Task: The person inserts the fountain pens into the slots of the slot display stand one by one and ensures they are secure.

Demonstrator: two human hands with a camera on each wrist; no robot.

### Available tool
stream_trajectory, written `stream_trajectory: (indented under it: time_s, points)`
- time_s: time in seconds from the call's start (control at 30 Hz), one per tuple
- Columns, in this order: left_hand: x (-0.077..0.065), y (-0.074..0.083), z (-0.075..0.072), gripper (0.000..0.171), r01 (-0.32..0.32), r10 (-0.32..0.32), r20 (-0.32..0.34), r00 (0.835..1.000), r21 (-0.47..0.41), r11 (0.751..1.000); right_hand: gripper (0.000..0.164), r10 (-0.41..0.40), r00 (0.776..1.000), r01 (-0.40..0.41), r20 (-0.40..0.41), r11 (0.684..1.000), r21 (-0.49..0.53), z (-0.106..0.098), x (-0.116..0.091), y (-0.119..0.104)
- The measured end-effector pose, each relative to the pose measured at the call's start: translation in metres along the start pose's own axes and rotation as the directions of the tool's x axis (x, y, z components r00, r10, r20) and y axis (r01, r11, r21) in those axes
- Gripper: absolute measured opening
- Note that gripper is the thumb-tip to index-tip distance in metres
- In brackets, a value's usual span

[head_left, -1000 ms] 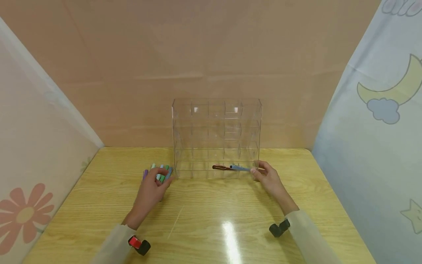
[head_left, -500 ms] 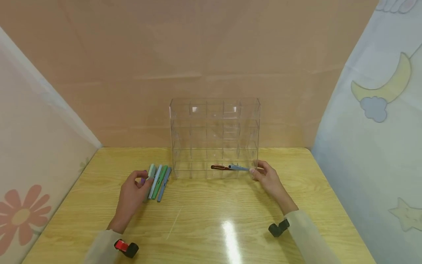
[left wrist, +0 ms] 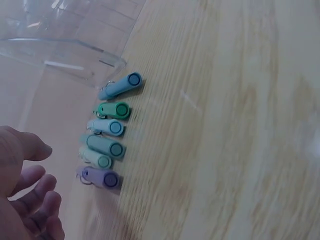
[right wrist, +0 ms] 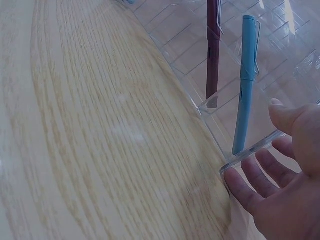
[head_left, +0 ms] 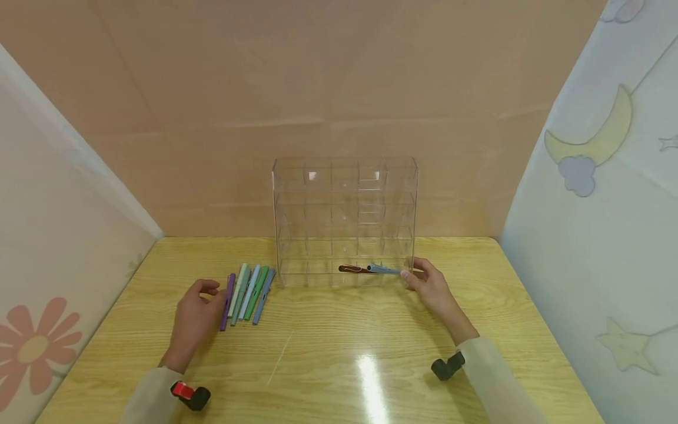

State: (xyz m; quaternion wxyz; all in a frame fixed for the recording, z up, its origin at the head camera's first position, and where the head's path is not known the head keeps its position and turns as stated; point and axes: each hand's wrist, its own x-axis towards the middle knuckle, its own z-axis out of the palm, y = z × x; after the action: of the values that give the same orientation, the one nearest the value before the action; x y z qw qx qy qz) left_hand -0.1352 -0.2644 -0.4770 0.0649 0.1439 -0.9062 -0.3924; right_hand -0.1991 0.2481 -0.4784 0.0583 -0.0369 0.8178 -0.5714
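1. Your left hand (head_left: 193,315) rests just beside the purple pen (head_left: 227,302), thumb towards it, fingers relaxed and loosely bent, with a gap between thumb and fingers. You have nothing in it; whether the thumb grazes the pen, you cannot tell.
2. Your right hand (head_left: 433,288) holds the lower right side of the clear rack (head_left: 275,200), thumb on the inner side of the panel and fingers outside. How firmly you press cannot be told.
3. On the worktop (head_left: 312,353), left of the rack, six capped pens lie in a slanted row: purple, then the pale green pen (head_left: 236,291), grey-green pen (head_left: 241,297), pale blue pen (head_left: 249,292), green pen (head_left: 256,293) and slate-blue pen (head_left: 263,297).
4. The dark red pen (right wrist: 213,55) and the blue pen (right wrist: 245,80) lie in the rack's lowest row, the blue one nearer your right thumb.
5. Expect the pens to be light, stiff and rather slick, apt to roll; pinch each across its barrel near mid-length, clear of the clip.
6. Judge the rack rigid but light and smooth, likely to slide or crack if forced; hold it low, by a side panel.
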Motion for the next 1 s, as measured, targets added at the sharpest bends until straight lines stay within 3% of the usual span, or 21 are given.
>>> stream_trajectory:
  time_s: [0.5, 1.0]
  points:
    - [0.011, -0.006, 0.005, 0.043, 0.017, -0.018, 0.112, 0.994, 0.004, 1.0, 0.064, -0.002, 1.0, 0.002, 0.0, 1.0, -0.023, 0.001, -0.002, -0.002]
    - [0.029, -0.005, 0.009, 0.041, -0.013, 0.005, 0.101, 0.995, 0.083, 0.996, 0.063, -0.005, 1.0, 0.005, 0.002, 1.0, 0.005, 0.0, 0.001, 0.0]
